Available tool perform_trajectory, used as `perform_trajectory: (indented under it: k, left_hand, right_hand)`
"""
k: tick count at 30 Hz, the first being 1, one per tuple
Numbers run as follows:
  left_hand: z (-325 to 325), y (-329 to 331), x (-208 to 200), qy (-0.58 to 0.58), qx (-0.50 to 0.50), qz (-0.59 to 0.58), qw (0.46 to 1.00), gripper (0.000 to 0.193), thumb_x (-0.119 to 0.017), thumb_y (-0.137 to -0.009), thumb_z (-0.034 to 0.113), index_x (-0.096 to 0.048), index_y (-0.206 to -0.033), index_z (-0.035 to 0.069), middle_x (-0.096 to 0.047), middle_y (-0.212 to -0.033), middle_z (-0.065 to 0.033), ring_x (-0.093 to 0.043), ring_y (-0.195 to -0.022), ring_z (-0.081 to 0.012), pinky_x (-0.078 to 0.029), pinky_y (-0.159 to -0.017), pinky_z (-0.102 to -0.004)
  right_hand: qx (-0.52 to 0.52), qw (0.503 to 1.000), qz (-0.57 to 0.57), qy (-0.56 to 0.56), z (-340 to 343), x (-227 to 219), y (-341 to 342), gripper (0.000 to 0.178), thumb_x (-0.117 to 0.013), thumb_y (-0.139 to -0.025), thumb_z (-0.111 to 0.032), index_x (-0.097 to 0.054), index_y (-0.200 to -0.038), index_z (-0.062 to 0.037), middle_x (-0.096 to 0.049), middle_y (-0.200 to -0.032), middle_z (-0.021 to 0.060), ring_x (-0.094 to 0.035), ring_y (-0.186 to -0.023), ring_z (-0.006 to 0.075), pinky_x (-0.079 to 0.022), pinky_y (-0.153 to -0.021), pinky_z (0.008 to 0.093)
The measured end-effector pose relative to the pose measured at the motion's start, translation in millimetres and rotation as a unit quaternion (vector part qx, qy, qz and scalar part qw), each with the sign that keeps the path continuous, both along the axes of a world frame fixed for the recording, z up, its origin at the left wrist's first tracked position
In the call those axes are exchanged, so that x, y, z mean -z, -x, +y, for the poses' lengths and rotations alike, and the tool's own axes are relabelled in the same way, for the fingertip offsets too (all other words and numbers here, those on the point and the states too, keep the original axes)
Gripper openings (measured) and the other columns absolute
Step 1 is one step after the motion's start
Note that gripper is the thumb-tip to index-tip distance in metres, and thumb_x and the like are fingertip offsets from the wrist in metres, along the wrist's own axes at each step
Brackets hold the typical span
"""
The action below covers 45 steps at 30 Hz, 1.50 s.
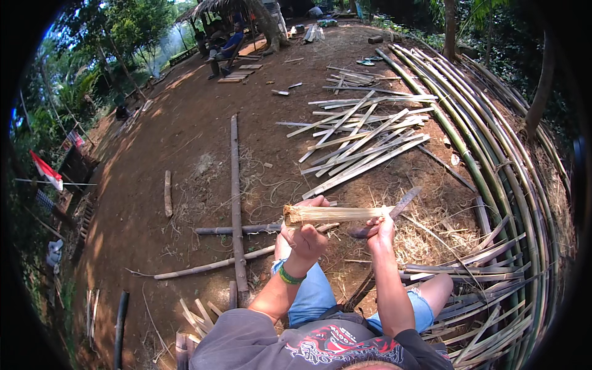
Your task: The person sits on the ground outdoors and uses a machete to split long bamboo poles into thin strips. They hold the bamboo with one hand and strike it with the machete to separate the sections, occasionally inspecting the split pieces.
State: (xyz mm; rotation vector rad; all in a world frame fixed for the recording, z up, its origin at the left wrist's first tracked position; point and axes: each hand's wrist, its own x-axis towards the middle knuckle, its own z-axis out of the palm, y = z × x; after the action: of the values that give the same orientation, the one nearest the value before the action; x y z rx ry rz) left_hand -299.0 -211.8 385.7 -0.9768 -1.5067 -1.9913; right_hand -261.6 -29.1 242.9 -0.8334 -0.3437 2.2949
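A pale split bamboo piece (342, 214) lies crosswise over my lap, its rough brown end toward the left. My left hand (306, 240) is closed around it near that end, with fingertips showing beyond its far side. At the other end, my right hand (383, 230) grips the dark handle of a machete (407, 201), whose blade points up and to the right. The right fingers also meet the bamboo's narrow end; whether they pinch it cannot be made out.
Split bamboo strips (364, 142) are heaped ahead. Long green bamboo poles (487, 145) line the right, with more strips (475, 308) beside my right leg. A straight pole (235, 197) crosses others at left. Pale shavings (425, 243) cover the soil. A seated person (229, 46) is far off.
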Motion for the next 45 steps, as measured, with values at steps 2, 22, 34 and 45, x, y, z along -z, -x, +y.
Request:
perform_trajectory:
  k: [2,22,34,45]
  left_hand:
    - [-2.7,6.5,2.2,0.008,-0.015,0.006,1.0,0.079,-0.039,-0.095,0.062,-0.061,-0.104,-0.013,-0.066,-0.092,-0.0184,-0.067,-0.08,-0.0256,-0.057,-0.074,-0.0361]
    - [-38.5,32.2,20.0,0.155,-0.11,0.262,0.946,0.023,-0.044,-0.098,0.01,-0.051,-0.078,0.002,-0.057,-0.066,-0.0086,-0.055,-0.052,-0.0247,-0.044,-0.048,-0.0354]
    - [-36.0,-3.5,7.2,0.328,0.132,-0.008,0.935,0.055,-0.046,-0.097,0.051,-0.061,-0.088,-0.001,-0.061,-0.069,-0.0095,-0.06,-0.059,-0.0202,-0.046,-0.053,-0.0305]
    - [-49.3,3.2,13.1,0.019,0.092,0.082,0.992,0.048,-0.033,-0.105,0.034,-0.036,-0.066,0.006,-0.041,-0.053,-0.0042,-0.039,-0.043,-0.0115,-0.032,-0.039,-0.0262]
  right_hand:
    - [0.004,1.0,0.003,0.01,4.5,1.7,1.7,0.034,-0.06,-0.094,-0.024,-0.043,-0.066,-0.0159,-0.042,-0.056,-0.0036,-0.042,-0.047,0.011,-0.045,-0.05,0.0301]
    - [0.008,1.0,-0.01,0.022,56.2,22.9,-1.1,0.031,-0.062,-0.092,-0.02,-0.042,-0.068,-0.0175,-0.043,-0.055,-0.0047,-0.043,-0.045,0.009,-0.04,-0.045,0.0254]
    - [0.032,0.998,-0.027,0.056,48.6,21.7,1.4,0.031,-0.061,-0.092,-0.017,-0.043,-0.067,-0.0192,-0.042,-0.053,-0.0078,-0.042,-0.044,0.0072,-0.037,-0.045,0.0217]
    - [0.026,0.999,-0.004,0.044,74.0,52.5,3.8,0.031,-0.065,-0.089,-0.018,-0.044,-0.068,-0.0195,-0.041,-0.054,-0.008,-0.041,-0.045,0.0061,-0.036,-0.043,0.0217]
